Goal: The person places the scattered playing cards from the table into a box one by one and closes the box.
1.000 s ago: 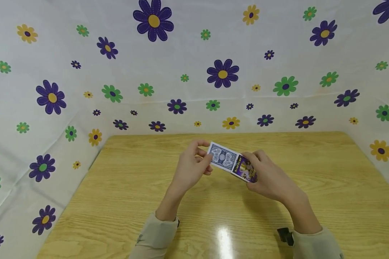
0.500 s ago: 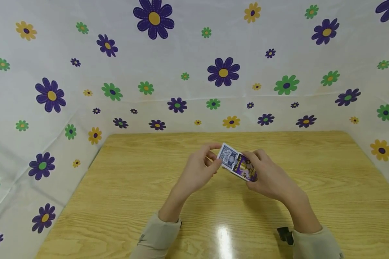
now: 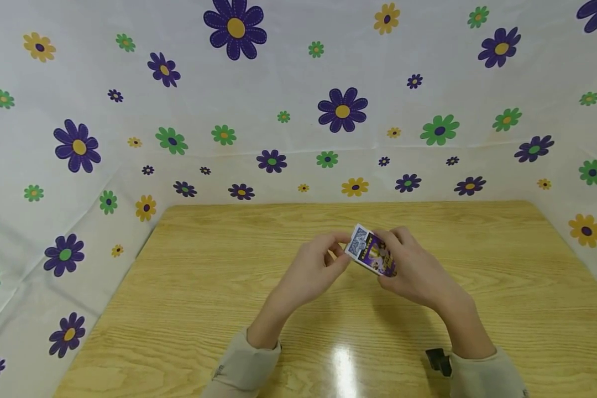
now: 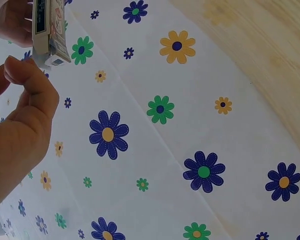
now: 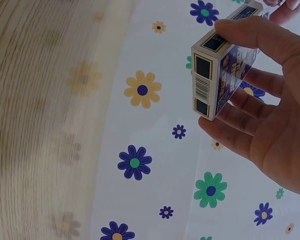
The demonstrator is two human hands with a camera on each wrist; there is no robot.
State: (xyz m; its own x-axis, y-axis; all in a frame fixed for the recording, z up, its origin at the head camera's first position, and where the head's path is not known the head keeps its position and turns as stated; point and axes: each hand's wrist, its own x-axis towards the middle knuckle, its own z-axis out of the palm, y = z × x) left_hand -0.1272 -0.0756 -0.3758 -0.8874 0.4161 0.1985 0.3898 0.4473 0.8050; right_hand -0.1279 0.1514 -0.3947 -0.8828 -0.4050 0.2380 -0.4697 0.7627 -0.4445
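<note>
My right hand [image 3: 418,271] grips a purple card box [image 3: 378,257] with yellow lettering, held above the table. Its barcode end [image 5: 202,86] faces the right wrist camera, with the thumb along one narrow side and fingers behind. From the box's open left end sticks a short stretch of a deck of playing cards [image 3: 359,242], blue-and-white backs up. Thumb and index finger of my left hand [image 3: 313,271] pinch the outer end of the deck. In the left wrist view, the left hand [image 4: 27,105] is just below the box's open end [image 4: 55,57]; the fingers' contact is partly hidden there.
Under both hands lies a wood-grain table [image 3: 204,276]. A white cloth with printed flowers [image 3: 288,72] stands up behind it and along both sides. Near the right cuff is a small black strap piece [image 3: 438,362].
My left hand has moved right toward the box, and the deck has slid most of its length into it. The right hand with the box has stayed nearly still.
</note>
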